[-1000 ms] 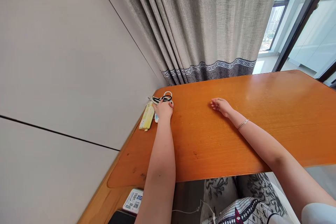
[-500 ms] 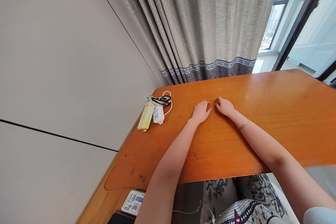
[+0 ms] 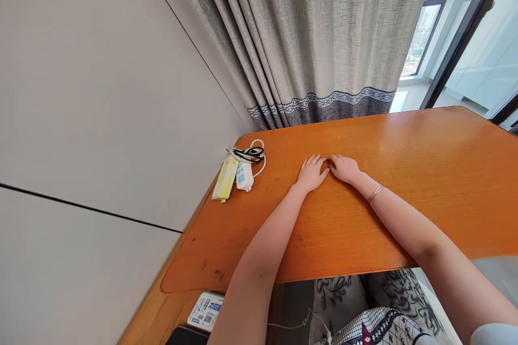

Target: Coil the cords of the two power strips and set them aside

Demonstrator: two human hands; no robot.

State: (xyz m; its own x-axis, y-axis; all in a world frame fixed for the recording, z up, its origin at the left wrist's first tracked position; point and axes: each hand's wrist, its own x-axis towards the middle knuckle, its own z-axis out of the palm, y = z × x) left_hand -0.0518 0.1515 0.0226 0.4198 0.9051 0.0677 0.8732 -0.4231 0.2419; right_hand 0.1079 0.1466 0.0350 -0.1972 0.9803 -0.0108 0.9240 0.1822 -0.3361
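Observation:
My left hand (image 3: 311, 173) lies palm down on the orange wooden table (image 3: 388, 215), its fingers stretched forward and a little apart. Close on its right is my right hand (image 3: 343, 168), fingers curled inward and closed. The right fingertips meet or nearly touch the left index finger and thumb. Whether anything sits inside the curled fingers is hidden. Around the right wrist is a thin silver bangle (image 3: 376, 193).
At the table's far left lie a yellowish power strip (image 3: 225, 179), a white power strip (image 3: 244, 176) and coiled cables (image 3: 254, 154). A grey curtain (image 3: 324, 38) hangs behind. Below the left edge sits a white labelled box (image 3: 205, 311) beside a dark object (image 3: 186, 336).
My right hand has shifted slightly left, closing the gap to my left hand. The left hand has barely moved.

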